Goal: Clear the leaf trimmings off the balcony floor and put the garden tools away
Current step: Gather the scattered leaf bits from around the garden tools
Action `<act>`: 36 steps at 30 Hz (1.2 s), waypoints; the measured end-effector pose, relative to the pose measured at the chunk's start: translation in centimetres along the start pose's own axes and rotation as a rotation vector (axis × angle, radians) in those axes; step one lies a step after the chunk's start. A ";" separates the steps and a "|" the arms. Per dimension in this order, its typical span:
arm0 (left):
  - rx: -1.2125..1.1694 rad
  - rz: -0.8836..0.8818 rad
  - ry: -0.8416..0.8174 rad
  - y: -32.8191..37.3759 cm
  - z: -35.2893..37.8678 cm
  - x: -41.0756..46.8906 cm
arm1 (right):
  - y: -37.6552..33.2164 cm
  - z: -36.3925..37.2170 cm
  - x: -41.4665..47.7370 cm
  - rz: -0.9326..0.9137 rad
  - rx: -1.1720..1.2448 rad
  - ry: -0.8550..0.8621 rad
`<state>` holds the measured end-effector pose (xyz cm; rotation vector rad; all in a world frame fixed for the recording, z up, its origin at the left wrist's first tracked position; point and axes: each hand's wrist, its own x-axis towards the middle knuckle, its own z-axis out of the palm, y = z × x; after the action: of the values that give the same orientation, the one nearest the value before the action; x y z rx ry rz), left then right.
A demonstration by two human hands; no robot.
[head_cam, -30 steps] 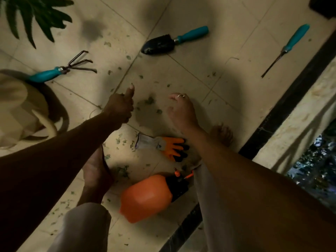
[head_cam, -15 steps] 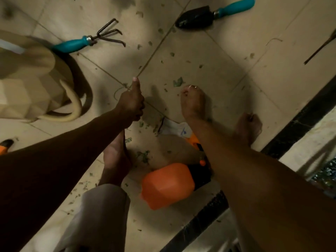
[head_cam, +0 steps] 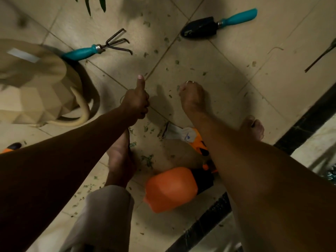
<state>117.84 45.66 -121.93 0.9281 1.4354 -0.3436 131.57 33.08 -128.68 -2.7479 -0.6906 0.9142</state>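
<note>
The pale tiled balcony floor fills the frame. On it, at the left edge, stands a big beige faceted watering can, and at the lower centre an orange plastic spray bottle lies on its side. Both hands are held out over the middle of the floor, apart from each other. The left hand has its fingers curled into the palm and the thumb straight up, and nothing shows in it. The right hand is curled with knuckles up; whether it pinches something I cannot tell. The black trowel with teal handle lies in the upper right, above the right hand, with its long axis nearly level and the handle to the right. The three-pronged hand rake with teal handle lies up and left of the left hand, handle at lower left, prongs toward the centre. I judge each hand nearer to its own tool. Small green leaf trimmings lie scattered around, some just beside the right hand.
</note>
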 end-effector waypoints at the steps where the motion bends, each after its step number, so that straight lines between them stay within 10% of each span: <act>1: -0.004 0.001 0.002 0.1 -0.1 0.0 | -0.4 -0.5 -0.4 0.081 0.142 -0.048; 6: -0.063 -0.047 -0.005 0.3 0.1 -1.0 | -4.0 -3.9 -4.2 0.137 0.740 -0.262; 12: -0.236 -0.160 -0.285 -0.9 0.9 -2.1 | -6.6 -3.8 -8.7 -0.031 0.656 -0.343; 20: -0.205 -0.111 -0.123 -5.3 -2.4 -0.6 | -8.7 -1.3 -8.7 -0.103 0.567 -0.534; 28: -0.065 -0.107 0.067 -8.1 -7.1 2.4 | -9.1 4.5 -5.3 -0.317 -0.102 -0.067; 36: -0.013 -0.108 0.061 -7.5 -8.7 2.5 | -9.4 4.6 -5.2 -0.663 -0.216 -0.042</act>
<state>106.90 48.00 -125.64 0.8591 1.5462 -0.3887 121.59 38.96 -126.86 -2.3758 -1.6503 0.7659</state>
